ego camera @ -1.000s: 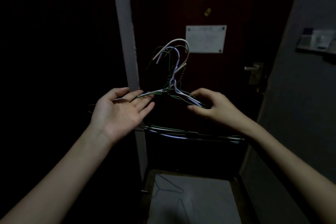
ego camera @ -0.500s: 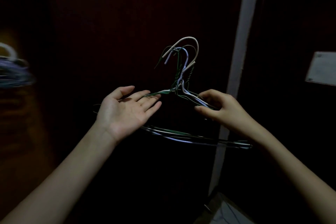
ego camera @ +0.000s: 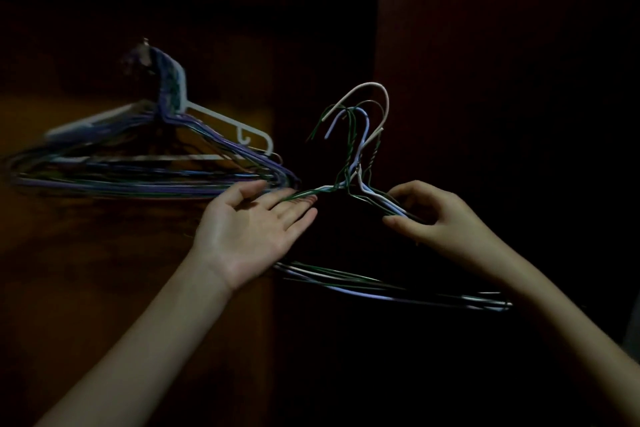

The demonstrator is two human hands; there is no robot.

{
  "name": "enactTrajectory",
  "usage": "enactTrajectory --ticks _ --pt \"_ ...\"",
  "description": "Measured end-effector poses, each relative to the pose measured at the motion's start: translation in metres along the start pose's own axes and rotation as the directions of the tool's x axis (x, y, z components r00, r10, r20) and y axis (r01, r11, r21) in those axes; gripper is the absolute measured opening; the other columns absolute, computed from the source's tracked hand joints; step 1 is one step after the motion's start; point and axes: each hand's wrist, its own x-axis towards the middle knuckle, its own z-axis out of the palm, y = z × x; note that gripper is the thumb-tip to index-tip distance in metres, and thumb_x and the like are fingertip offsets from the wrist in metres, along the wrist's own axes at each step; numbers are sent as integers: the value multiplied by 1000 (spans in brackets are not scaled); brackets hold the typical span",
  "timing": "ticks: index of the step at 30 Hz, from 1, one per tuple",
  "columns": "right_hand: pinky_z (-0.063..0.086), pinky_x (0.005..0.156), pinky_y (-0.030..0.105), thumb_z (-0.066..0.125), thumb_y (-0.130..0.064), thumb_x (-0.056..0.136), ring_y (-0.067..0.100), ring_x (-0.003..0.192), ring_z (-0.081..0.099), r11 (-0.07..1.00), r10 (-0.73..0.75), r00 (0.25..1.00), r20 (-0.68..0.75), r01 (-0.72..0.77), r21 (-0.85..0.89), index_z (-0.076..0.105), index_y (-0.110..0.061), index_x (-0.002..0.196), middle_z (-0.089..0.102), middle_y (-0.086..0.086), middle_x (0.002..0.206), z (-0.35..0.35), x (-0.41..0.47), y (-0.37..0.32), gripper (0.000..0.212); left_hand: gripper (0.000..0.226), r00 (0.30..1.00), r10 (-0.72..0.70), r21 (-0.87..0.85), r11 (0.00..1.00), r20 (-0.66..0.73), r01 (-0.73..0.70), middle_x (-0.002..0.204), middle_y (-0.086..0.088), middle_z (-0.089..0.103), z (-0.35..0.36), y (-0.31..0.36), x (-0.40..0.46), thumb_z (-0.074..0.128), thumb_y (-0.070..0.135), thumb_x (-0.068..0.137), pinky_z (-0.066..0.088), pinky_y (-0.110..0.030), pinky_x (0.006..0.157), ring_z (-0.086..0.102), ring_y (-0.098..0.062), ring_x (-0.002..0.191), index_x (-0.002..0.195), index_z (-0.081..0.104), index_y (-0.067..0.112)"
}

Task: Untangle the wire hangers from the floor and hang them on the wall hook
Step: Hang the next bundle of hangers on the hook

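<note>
A bundle of several wire hangers (ego camera: 360, 149), green, white and pale blue, is held upright in front of me with hooks pointing up. My right hand (ego camera: 433, 215) pinches the bundle's right shoulder wires. My left hand (ego camera: 256, 222) lies flat, palm up, with its fingertips under the left shoulder wires. The bundle's bottom bars (ego camera: 381, 291) run between my forearms. To the left, a thick stack of hung hangers (ego camera: 149, 163), purple, blue and one white plastic, dangles from a wall hook (ego camera: 145, 45).
A dark wooden wall (ego camera: 104, 253) stands behind the hung stack. A darker panel (ego camera: 485, 80) fills the right side. The room is dim and little else shows.
The view has swung left: the door and floor have left the frame, and the hung stack on its hook is now in view. Both hands keep their hold on the bundle.
</note>
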Motion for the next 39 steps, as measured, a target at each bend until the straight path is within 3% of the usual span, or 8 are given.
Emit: enactTrajectory --ticks 4,8,13,17,25,29,35,39 --pt "50 74 29 70 -32 77 11 78 63 998 -54 999 -3 54 12 58 -40 91 65 -4 83 39 31 -22 20 80 999 47 15 999 -2 -47 125 -38 48 -20 48 -2 64 4 50 37 -52 91 39 -41 125 125 43 -14" --pt "48 59 21 69 -31 78 3 62 58 995 -67 998 -2 67 68 59 -37 93 64 -3 77 72 61 -39 20 53 997 76 44 996 -9 -76 120 -40 49 -35 88 -2 54 11 70 34 -51 96 38 -41 125 115 47 -17" --pt "45 49 15 68 -24 81 -1 50 54 990 -63 998 29 59 126 60 -28 99 64 -3 79 106 97 -55 20 58 993 115 63 992 -28 -113 128 -38 45 -52 128 2 57 9 66 34 -50 95 35 -42 129 117 47 -17" --pt "45 49 13 68 -24 81 -1 51 53 990 -59 997 43 53 129 60 -22 104 65 -4 81 126 124 -64 24 63 985 158 70 986 -66 -154 140 -35 34 -59 154 7 49 13 72 28 -48 106 29 -42 134 128 40 -14" --pt "46 51 19 66 -31 82 9 60 57 984 -53 997 54 43 171 60 -25 107 65 0 79 141 179 -77 27 69 966 247 76 967 -72 -242 139 -35 37 -50 194 23 49 14 72 25 -48 109 31 -42 134 134 36 -12" --pt "48 56 21 68 -32 79 14 64 60 984 -80 992 95 64 163 61 -27 104 65 1 78 139 201 -85 27 65 958 275 89 959 -77 -268 133 -37 42 -48 208 28 49 12 71 28 -48 107 35 -43 131 129 38 -16" --pt "55 76 36 69 -31 76 19 81 66 981 -126 983 131 104 166 58 -43 88 67 4 90 130 210 -79 20 42 968 228 163 964 -105 -210 109 -40 52 -47 205 28 45 6 73 30 -51 103 41 -45 124 105 45 -20" --pt "53 63 19 70 -25 77 4 70 65 971 -137 987 89 116 210 61 -37 90 67 -6 85 123 212 -77 20 39 972 221 189 961 -84 -202 114 -41 51 -41 207 31 46 7 73 29 -52 104 42 -45 124 102 47 -19"
